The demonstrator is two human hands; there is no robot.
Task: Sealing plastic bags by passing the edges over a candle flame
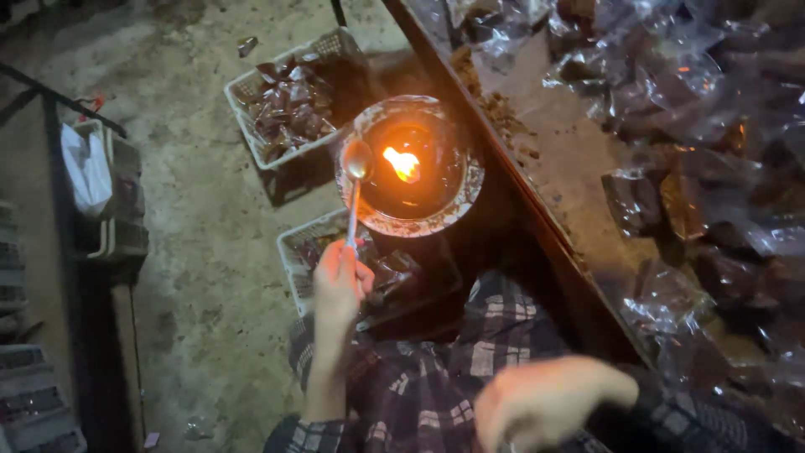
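Two white plastic baskets sit on the dusty floor in the head view. The far basket (251, 88) is full of shiny dark packets. The near basket (295, 252) holds the same kind of packets, and the left hand (340, 281) partly hides it. Between the baskets stands a round bowl (457, 210) with a pale, messy rim. It holds a dark liquid, and a bright spot of orange light glows in the middle.

The left hand is closed around the thin handle of a long metal spoon (355, 180). The spoon's round, shiny scoop rests at the left edge of the bowl. The right hand (549, 398) is lower down, near the camera. It is blurry, so I cannot tell if its fingers are apart or together. It sits over the person's lap, which is covered in checked cloth (419, 386) in dark and white squares.

A long table (553, 168) runs along the right side. It is covered with many clear crinkly bags with dark brown lumps inside. Brown crumbs lie along its edge. On the left stands a dark rack (109, 218) with a white bag (84, 168) hanging on it.
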